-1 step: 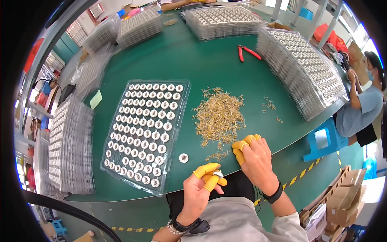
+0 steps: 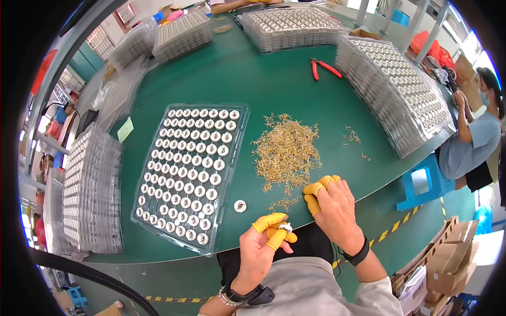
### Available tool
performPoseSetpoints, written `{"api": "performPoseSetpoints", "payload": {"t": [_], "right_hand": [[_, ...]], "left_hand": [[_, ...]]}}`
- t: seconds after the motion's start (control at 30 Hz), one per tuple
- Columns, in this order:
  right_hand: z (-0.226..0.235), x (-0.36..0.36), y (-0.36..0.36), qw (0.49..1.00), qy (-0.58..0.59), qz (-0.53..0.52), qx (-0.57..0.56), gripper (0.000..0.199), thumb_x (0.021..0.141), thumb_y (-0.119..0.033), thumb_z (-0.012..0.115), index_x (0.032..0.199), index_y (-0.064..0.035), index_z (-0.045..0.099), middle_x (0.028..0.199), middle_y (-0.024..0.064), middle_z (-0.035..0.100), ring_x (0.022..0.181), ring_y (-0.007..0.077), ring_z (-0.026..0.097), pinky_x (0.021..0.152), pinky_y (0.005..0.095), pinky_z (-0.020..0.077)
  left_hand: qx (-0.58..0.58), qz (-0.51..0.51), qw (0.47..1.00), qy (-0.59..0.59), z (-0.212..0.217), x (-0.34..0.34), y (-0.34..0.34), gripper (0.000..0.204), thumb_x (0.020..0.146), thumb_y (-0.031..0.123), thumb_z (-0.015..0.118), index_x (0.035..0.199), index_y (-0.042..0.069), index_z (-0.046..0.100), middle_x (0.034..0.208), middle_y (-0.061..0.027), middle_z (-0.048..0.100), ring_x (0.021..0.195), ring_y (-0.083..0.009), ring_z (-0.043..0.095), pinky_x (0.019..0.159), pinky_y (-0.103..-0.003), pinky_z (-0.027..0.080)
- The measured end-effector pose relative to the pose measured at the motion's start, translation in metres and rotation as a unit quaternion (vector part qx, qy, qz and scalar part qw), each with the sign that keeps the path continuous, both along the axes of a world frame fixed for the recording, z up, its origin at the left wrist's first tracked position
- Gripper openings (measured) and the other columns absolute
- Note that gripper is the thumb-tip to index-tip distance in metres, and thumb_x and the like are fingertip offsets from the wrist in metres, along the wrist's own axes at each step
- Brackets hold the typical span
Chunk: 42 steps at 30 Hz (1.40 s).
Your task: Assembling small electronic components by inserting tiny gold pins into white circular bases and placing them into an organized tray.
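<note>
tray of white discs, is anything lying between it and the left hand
Yes: one loose white disc lies on the table between the tray and the left hand, close to the tray's right edge.

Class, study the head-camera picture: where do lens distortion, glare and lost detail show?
Head view: the near edge of the green table bows, and the picture's corners are black; head view: glints mark the clear tray; head view: the white piece in the left hand is too small to make out.
</note>
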State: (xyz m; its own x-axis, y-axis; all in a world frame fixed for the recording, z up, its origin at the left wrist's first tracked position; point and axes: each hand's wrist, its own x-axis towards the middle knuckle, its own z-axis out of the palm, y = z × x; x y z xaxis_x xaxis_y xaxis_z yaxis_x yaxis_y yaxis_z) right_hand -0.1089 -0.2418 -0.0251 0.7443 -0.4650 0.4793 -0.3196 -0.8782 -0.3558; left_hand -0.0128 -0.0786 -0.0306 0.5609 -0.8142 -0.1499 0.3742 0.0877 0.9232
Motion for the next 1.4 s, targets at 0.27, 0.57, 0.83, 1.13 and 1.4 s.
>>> {"api": "performPoseSetpoints", "payload": {"t": [0.27, 0.57, 0.83, 1.13, 1.4], "right_hand": [[0.014, -0.016, 0.012, 0.945, -0.117, 0.067, 0.299, 0.02, 0.073, 0.003, 0.07, 0.091, -0.0026, 0.061, 0.082, 0.0109, 0.061, 0.067, 0.0231, 0.063, 0.059, 0.0313, 0.0508], [-0.009, -0.014, 0.041, 0.854, -0.191, 0.128, 0.467, 0.012, 0.088, 0.0, 0.061, 0.098, 0.0009, 0.055, 0.089, 0.0097, 0.058, 0.073, 0.0208, 0.059, 0.064, 0.0308, 0.0493], [-0.014, -0.012, 0.048, 0.884, -0.248, 0.14, 0.37, 0.012, 0.087, 0.001, 0.063, 0.097, 0.0019, 0.057, 0.091, 0.0121, 0.06, 0.073, 0.0274, 0.061, 0.063, 0.034, 0.0511], [-0.011, -0.024, 0.045, 0.868, -0.246, 0.073, 0.425, 0.017, 0.081, 0.005, 0.069, 0.095, -0.001, 0.062, 0.085, 0.0078, 0.063, 0.068, 0.0133, 0.06, 0.06, 0.0267, 0.0486], [-0.014, -0.018, 0.053, 0.864, -0.24, 0.074, 0.437, 0.016, 0.079, 0.008, 0.067, 0.092, -0.0011, 0.062, 0.084, 0.0062, 0.064, 0.068, 0.0121, 0.058, 0.059, 0.0241, 0.0462]], "left_hand": [[0.077, -0.048, 0.996, 0.008, 0.011, 0.002, -0.006, 0.018, 0.091, -0.003, 0.059, 0.109, -0.007, 0.06, 0.092, -0.0164, 0.069, 0.072, -0.0182, 0.068, 0.062, -0.029, 0.058], [0.076, 0.003, 0.994, -0.079, 0.023, -0.011, -0.005, 0.019, 0.096, 0.01, 0.061, 0.106, -0.006, 0.06, 0.088, -0.0121, 0.065, 0.07, -0.0178, 0.064, 0.054, -0.025, 0.052], [0.093, 0.031, 0.993, -0.063, 0.025, -0.014, 0.0, 0.017, 0.094, 0.008, 0.061, 0.105, -0.005, 0.06, 0.086, -0.0119, 0.066, 0.067, -0.0171, 0.063, 0.055, -0.024, 0.051], [0.052, -0.035, 0.997, 0.038, 0.015, -0.005, -0.003, 0.017, 0.091, -0.002, 0.062, 0.107, -0.008, 0.06, 0.09, -0.0145, 0.068, 0.073, -0.0215, 0.069, 0.056, -0.028, 0.057], [0.026, -0.017, 0.999, 0.033, 0.009, -0.003, 0.006, 0.018, 0.089, 0.001, 0.066, 0.105, -0.007, 0.062, 0.092, -0.0152, 0.068, 0.071, -0.0218, 0.07, 0.051, -0.03, 0.059]]}}
